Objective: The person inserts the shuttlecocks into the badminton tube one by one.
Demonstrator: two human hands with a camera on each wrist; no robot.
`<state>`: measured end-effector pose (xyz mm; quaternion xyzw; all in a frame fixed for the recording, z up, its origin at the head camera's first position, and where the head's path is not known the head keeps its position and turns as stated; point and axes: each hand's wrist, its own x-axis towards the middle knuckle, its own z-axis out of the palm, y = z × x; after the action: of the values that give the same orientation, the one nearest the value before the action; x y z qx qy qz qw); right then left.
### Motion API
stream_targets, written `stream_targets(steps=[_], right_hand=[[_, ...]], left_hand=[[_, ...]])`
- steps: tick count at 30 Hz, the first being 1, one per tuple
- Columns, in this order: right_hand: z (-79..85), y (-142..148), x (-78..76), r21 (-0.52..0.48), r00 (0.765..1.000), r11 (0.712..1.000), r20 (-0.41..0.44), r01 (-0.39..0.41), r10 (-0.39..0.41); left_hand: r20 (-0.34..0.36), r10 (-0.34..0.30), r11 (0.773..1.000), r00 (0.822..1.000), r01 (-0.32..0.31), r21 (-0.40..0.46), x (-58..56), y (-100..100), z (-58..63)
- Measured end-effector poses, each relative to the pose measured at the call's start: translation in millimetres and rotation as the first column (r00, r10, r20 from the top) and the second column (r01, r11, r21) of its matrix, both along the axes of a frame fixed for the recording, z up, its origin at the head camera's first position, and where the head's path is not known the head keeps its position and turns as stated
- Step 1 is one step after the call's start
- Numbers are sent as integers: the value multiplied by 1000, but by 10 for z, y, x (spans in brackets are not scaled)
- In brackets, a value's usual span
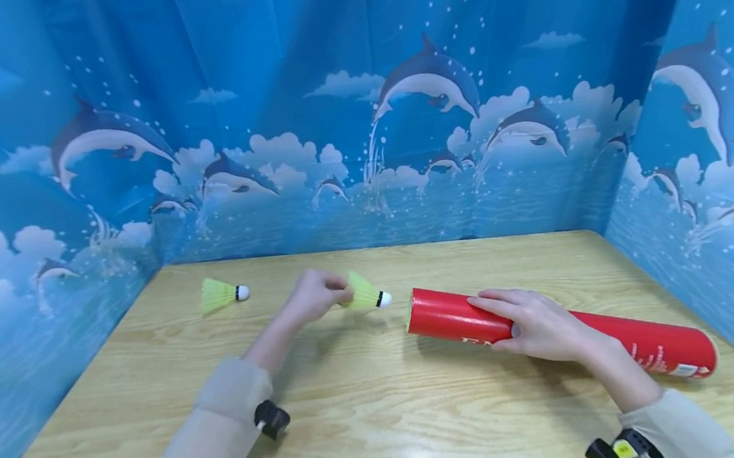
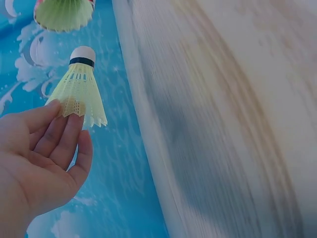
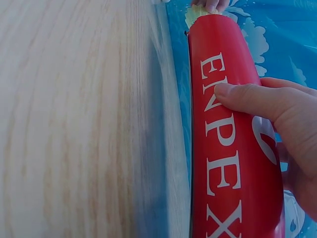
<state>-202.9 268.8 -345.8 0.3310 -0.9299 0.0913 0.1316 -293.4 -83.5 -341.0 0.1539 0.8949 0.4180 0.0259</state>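
Note:
A yellow shuttlecock with a white cork and a black band is pinched at its skirt by my left hand. Its cork points right, a short gap away from the mouth of a red shuttlecock tube. My right hand grips the tube around its body, thumb on the near side and fingers over the top. In the left wrist view the shuttlecock hangs between thumb and fingertips, with the tube's rim beyond the cork. White lettering runs along the tube in the right wrist view.
Another yellow shuttlecock lies on its side at the back left of the wooden table. A blue curtain printed with dolphins and clouds stands behind the table and along both sides.

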Motion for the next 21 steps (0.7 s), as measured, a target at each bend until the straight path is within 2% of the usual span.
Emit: stream_targets(steps=[7, 18, 21], right_hand=[[0, 4, 1, 12, 1000, 1000, -11, 6, -6], [-9, -4, -1, 15, 1000, 1000, -13, 8, -8], [-11, -3, 3, 17, 1000, 1000, -9, 9, -9]], left_hand=[[11, -42, 999, 999, 41, 32, 119, 86, 39], [-58, -84, 992, 995, 89, 92, 235, 176, 19], [-32, -88, 990, 996, 91, 110, 274, 211, 26]])
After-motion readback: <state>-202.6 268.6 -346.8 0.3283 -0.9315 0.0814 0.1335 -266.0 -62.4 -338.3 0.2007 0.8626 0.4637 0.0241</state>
